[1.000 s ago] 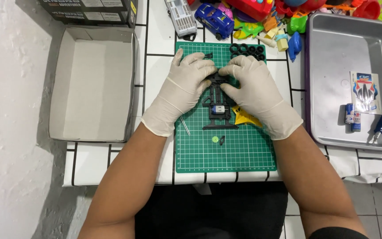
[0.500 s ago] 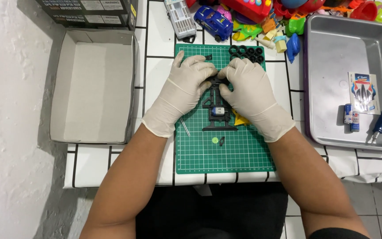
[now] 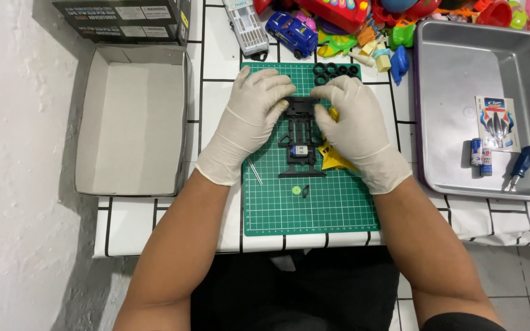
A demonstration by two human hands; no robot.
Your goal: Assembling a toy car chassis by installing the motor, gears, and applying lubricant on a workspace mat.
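Black plastic makes up the toy car chassis (image 3: 302,144), which lies flat near the middle of the green cutting mat (image 3: 338,208) on the white tiled table (image 3: 154,214). Its long axis runs straight away from the person, one end toward the row of small black tyres (image 3: 337,70) at the mat's far edge and the other end, with a flat crossbar, toward the person's body. The left hand (image 3: 249,119) and the right hand (image 3: 351,122), both in pale gloves, meet over the chassis's far end, fingertips curled in and pressing on it from either side; how tightly they pinch cannot be told, since the fingers hide the contact. A yellow piece (image 3: 334,156) lies partly under the right hand, just beside the chassis. Two thin metal rods (image 3: 254,171) rest by the left wrist, and a small green round part (image 3: 296,190) with a dark bit (image 3: 305,191) beside it sits loose near the chassis's near end. My worry is those loose bits: a wrist sliding back could sweep them off the mat. Uneven pressure on the far end might also tip the near end up or stress the thin frame.
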